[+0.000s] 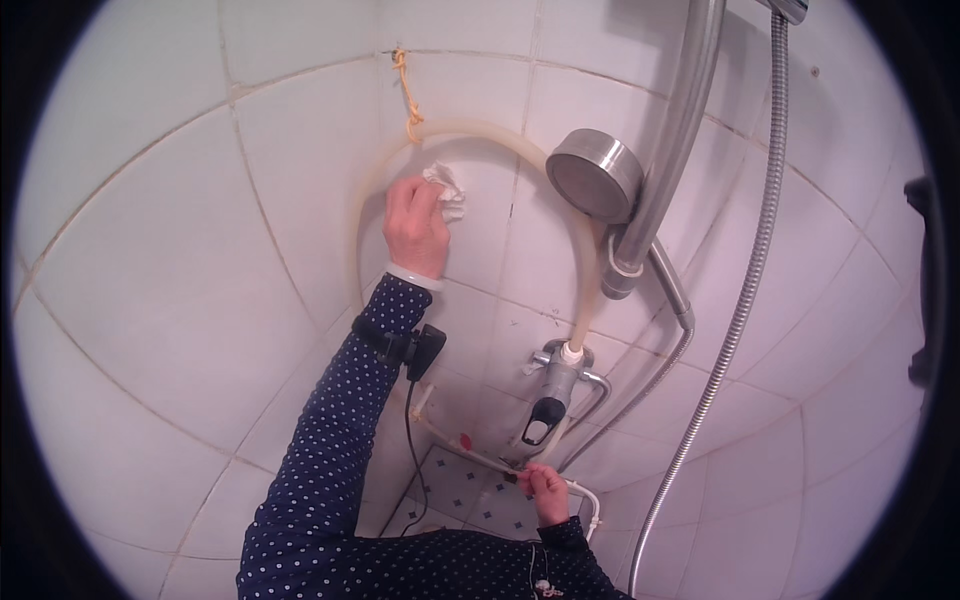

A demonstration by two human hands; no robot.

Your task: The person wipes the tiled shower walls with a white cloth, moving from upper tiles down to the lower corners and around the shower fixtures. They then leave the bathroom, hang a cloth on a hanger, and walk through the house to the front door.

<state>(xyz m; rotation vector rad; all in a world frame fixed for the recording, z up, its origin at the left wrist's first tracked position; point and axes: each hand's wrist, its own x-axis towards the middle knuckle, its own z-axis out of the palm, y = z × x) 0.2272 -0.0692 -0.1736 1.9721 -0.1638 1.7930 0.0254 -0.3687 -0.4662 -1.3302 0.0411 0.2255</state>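
Observation:
My left hand is raised against the white tiled wall, its fingers closed round a crumpled white tissue. The tissue touches the tiles inside the loop of a pale hose. Lower down, my right hand is closed in a pinch beside a thin pipe near the wall's foot. Something small and dark shows at its fingertips, too small to name. Above that hand sits a chrome mixer tap with the hose's end fixed on top.
A round shower head juts out beside a thick metal rail. A long metal shower hose hangs at the right. Yellow cord ties the pale hose to the wall. A cable dangles from the black device on my left forearm.

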